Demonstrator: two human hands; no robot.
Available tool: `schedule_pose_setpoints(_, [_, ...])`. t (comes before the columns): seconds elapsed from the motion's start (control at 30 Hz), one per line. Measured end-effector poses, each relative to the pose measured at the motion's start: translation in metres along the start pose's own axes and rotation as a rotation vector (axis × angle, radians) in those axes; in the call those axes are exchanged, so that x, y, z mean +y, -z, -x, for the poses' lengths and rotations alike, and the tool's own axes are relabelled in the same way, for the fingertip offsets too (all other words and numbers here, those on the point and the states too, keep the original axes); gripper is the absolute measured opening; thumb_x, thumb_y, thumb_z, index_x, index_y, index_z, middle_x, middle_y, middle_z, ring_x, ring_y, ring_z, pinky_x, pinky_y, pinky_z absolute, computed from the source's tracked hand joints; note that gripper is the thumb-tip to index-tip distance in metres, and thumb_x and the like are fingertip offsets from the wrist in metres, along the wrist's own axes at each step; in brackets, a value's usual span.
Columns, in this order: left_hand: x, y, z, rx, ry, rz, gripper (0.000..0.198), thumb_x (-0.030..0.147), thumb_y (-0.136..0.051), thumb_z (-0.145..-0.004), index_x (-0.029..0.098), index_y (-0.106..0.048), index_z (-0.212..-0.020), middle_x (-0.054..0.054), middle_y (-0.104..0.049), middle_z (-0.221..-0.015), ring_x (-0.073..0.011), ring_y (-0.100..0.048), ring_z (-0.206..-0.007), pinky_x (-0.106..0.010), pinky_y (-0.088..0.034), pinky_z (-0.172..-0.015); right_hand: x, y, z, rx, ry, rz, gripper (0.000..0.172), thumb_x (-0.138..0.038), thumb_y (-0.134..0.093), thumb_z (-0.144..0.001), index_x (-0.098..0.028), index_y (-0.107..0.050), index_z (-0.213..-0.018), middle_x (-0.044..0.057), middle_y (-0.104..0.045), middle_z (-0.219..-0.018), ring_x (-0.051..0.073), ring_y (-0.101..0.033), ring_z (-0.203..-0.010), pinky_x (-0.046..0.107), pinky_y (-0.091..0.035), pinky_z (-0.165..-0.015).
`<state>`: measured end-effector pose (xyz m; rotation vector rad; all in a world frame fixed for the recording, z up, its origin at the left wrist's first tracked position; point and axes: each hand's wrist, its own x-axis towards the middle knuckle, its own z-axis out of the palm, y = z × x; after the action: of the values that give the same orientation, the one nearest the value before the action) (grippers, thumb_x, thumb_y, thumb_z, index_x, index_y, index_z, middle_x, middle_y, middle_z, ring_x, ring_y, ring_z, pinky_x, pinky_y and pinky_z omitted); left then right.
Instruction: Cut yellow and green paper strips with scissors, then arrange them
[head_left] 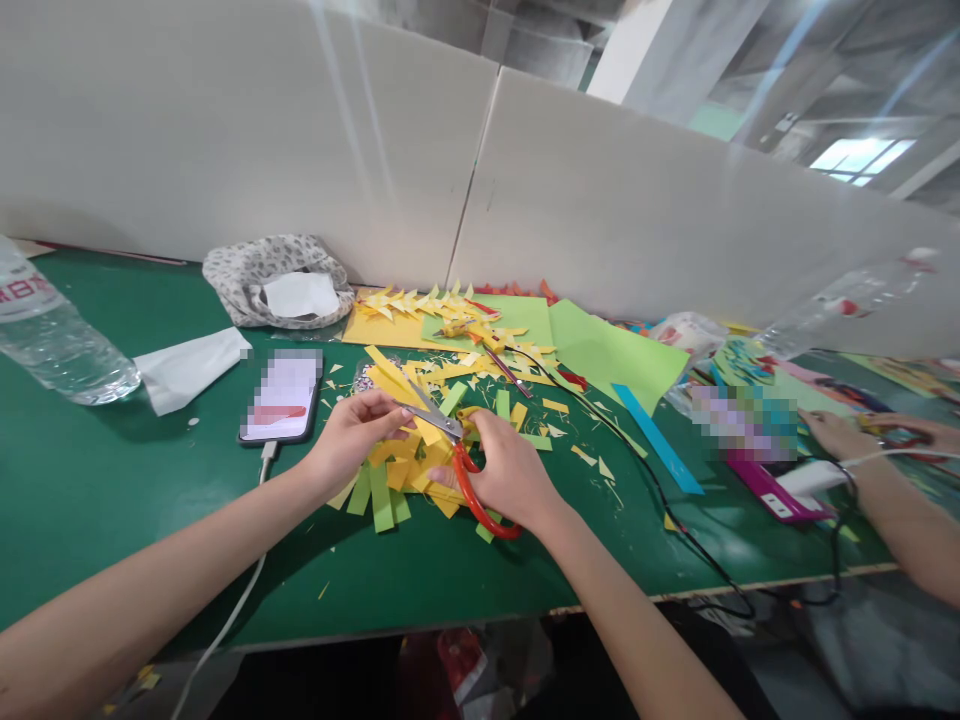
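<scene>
My right hand [514, 465] grips a pair of scissors [471, 490] by its red-orange handles, and the blades are spread apart and point to the left. Between thumb and fingers, my left hand [358, 435] pinches a yellow paper strip [386, 378] close to the blades. Whether the blades touch the strip I cannot tell. Below both hands lies a heap of yellow and green paper strips [382, 495]. Behind the heap, a yellow glue gun [480, 335] rests on green paper, with its black cord running right.
A phone [281, 395] on a white cable and a water bottle [56, 335] stand at left, near a patterned cloth bag [277, 280]. A blue strip [658, 440] and a magenta power strip [780, 490] lie at right. Another person's hands [836, 435] work at far right.
</scene>
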<state>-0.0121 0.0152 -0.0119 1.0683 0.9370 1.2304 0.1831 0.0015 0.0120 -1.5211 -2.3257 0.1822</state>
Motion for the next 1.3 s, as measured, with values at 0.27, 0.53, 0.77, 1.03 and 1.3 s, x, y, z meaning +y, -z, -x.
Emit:
schedule_pose_setpoints(0.27, [-0.0004, -0.0007, 0.001, -0.006, -0.038, -0.003, 0.012, 0.027, -0.067, -0.067, 0.016, -0.063, -0.07, -0.001, -0.068, -0.075, -0.0119, -0.062, -0.07, -0.023, -0.051, -0.066, -0.0039, 0.0022, 0.001, -0.011, -0.008, -0.006, 0.036, -0.051, -0.056, -0.066, -0.021, -0.04, -0.075, 0.001, -0.051, -0.076, 0.015, -0.05, -0.068, 0.025, -0.035, -0.053])
schedule_pose_setpoints(0.53, [0.0012, -0.0018, 0.0013, -0.001, 0.001, 0.058, 0.01, 0.025, -0.068, -0.068, 0.017, -0.063, -0.069, 0.001, -0.066, -0.069, -0.0087, -0.061, -0.066, -0.019, -0.05, -0.065, -0.0068, -0.0009, 0.0011, 0.026, -0.033, -0.041, 0.038, -0.053, -0.056, -0.065, -0.021, -0.034, -0.066, -0.003, -0.045, -0.066, 0.009, -0.038, -0.052, 0.022, -0.03, -0.048])
schedule_pose_setpoints(0.77, [0.0021, -0.0016, 0.0012, -0.022, 0.013, 0.075, 0.01, 0.025, -0.068, -0.068, 0.017, -0.062, -0.068, 0.001, -0.065, -0.068, -0.0088, -0.06, -0.064, -0.02, -0.05, -0.065, -0.0051, -0.0007, 0.0002, 0.067, -0.015, -0.093, 0.044, -0.053, -0.059, -0.064, -0.021, -0.029, -0.059, -0.003, -0.041, -0.06, 0.009, -0.034, -0.051, 0.022, -0.028, -0.048])
schedule_pose_setpoints(1.03, [0.0029, -0.0015, 0.0011, -0.028, 0.05, 0.094, 0.008, 0.024, -0.068, -0.068, 0.018, -0.063, -0.068, 0.002, -0.065, -0.068, -0.0069, -0.06, -0.062, -0.017, -0.049, -0.061, -0.0018, 0.0001, -0.0004, 0.096, -0.029, -0.125, 0.044, -0.049, -0.061, -0.063, -0.021, -0.027, -0.056, -0.004, -0.037, -0.055, 0.008, -0.03, -0.05, 0.022, -0.026, -0.047])
schedule_pose_setpoints(1.3, [-0.0016, -0.0046, 0.0025, -0.102, 0.181, 0.032, 0.012, 0.025, -0.071, -0.065, 0.017, -0.063, -0.067, 0.001, -0.065, -0.062, -0.0077, -0.06, -0.06, -0.017, -0.047, -0.06, -0.0057, -0.0004, -0.0024, -0.006, -0.173, -0.545, 0.026, -0.038, -0.063, -0.062, -0.02, -0.045, -0.068, -0.004, -0.05, -0.063, 0.01, -0.043, -0.054, 0.022, -0.034, -0.049])
